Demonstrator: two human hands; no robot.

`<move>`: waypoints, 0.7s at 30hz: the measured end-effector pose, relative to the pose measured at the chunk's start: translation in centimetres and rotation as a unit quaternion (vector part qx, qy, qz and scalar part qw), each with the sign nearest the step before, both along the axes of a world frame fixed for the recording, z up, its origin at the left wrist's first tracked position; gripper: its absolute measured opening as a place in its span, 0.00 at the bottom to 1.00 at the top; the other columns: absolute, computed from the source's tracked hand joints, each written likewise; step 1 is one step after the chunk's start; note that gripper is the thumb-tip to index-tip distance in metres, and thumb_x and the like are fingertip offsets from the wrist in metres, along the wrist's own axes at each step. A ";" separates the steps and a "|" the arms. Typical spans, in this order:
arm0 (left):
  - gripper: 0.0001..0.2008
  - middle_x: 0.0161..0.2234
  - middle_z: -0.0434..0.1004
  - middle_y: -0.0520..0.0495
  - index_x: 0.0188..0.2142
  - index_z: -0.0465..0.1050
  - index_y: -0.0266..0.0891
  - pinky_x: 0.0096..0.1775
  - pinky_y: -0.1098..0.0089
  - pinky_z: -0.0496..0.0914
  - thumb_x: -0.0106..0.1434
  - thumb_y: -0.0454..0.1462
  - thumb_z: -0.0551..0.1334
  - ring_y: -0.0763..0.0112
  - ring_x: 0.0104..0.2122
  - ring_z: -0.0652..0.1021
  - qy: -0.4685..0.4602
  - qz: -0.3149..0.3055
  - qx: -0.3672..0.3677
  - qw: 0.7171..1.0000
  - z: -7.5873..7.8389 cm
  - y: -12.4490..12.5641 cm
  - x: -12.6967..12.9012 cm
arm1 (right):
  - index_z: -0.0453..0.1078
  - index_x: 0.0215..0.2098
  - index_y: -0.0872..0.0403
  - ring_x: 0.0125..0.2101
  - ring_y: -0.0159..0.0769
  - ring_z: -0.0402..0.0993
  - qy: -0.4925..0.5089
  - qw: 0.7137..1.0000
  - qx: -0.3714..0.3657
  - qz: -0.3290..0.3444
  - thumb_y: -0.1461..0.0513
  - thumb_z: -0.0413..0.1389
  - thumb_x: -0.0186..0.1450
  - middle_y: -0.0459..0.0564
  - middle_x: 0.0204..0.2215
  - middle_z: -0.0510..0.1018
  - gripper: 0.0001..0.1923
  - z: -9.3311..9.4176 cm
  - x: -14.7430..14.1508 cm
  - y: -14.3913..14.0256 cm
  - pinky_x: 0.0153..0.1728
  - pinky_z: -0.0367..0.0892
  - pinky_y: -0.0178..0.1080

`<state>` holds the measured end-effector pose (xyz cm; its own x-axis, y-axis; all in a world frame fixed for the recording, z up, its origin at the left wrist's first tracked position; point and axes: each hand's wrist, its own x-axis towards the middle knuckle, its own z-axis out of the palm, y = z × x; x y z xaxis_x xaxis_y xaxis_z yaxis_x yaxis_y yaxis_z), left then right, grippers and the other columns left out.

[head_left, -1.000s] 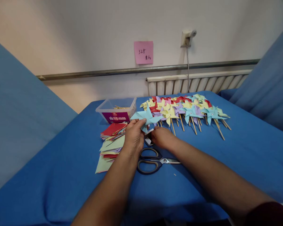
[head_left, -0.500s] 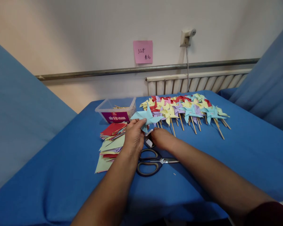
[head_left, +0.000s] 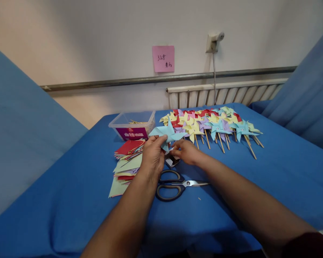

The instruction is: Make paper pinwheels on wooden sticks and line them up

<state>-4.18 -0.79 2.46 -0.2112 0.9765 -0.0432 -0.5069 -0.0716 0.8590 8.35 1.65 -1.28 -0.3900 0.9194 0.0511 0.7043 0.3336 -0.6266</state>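
Item: light-blue folded paper pinwheel (head_left: 167, 133), held above the blue-covered worktop (head_left: 70, 193), in front of the row of finished paper pinwheels on wooden sticks (head_left: 215, 125).
Left hand (head_left: 152, 157): clamped on the pinwheel's lower edge.
Right hand (head_left: 186, 151): fingertips pinched together beneath the pinwheel; contents cannot be told.
Handling: the centre is best kept steady, folds uncrushed.
Change: the right hand is raised from beside the small open box (head_left: 172, 160) toward the pinwheel.
Nearby: black-handled scissors (head_left: 174, 185).

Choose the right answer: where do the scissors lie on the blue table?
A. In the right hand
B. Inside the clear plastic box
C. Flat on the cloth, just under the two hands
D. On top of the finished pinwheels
C: the scissors lie flat on the blue cloth, nearer the camera than the left hand and the right hand, and neither hand touches them.
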 end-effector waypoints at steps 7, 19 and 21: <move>0.13 0.21 0.71 0.54 0.23 0.68 0.36 0.27 0.72 0.67 0.41 0.33 0.72 0.75 0.21 0.72 0.005 0.001 0.000 1.000 -0.1 -0.2 0.1 | 0.68 0.23 0.56 0.30 0.32 0.69 0.097 0.995 0.000 -0.004 0.59 0.57 0.62 0.45 0.27 0.74 0.12 -2.7 2.8 -2.4 0.34 0.63 0.33; 0.14 0.22 0.71 0.54 0.24 0.67 0.36 0.25 0.72 0.68 0.43 0.34 0.72 0.76 0.20 0.71 0.023 -0.018 -0.012 0.999 -0.6 -0.2 0.4 | 0.71 0.28 0.56 0.34 0.33 0.70 -0.010 0.994 0.056 0.096 0.60 0.58 0.64 0.48 0.33 0.76 0.08 -3.0 3.8 -3.0 0.38 0.62 0.34; 0.14 0.21 0.71 0.54 0.24 0.67 0.36 0.25 0.72 0.67 0.44 0.35 0.72 0.76 0.19 0.71 0.027 -0.024 -0.014 0.999 -0.6 -0.3 0.4 | 0.71 0.28 0.56 0.34 0.32 0.70 0.023 0.993 0.027 0.113 0.60 0.57 0.65 0.48 0.32 0.75 0.09 -3.0 3.9 -2.9 0.38 0.63 0.34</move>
<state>-3.75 -1.04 1.86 -0.1677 0.9840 -0.0602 -0.4620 -0.0245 0.8865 12.27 -1.24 -4.29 -0.5820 0.8041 0.1215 0.5783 0.5143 -0.6333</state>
